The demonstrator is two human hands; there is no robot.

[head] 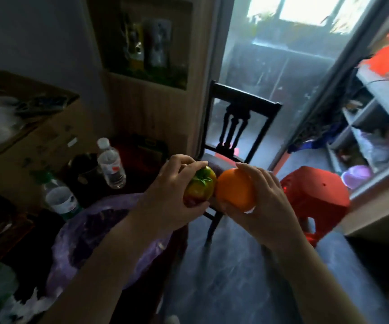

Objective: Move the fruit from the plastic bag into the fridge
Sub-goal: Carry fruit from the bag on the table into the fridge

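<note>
My left hand grips a green, yellow and red fruit with a leafy top. My right hand holds an orange, fingers curled round it. The two fruits touch each other in the air in front of me, above the table's right edge. A crumpled purple plastic bag lies on the dark table below my left forearm; its contents are hidden. No fridge is in sight.
Two water bottles and a cardboard box stand on the table at left. A dark wooden chair and a red plastic stool stand ahead on the dark floor. Shelving is at right.
</note>
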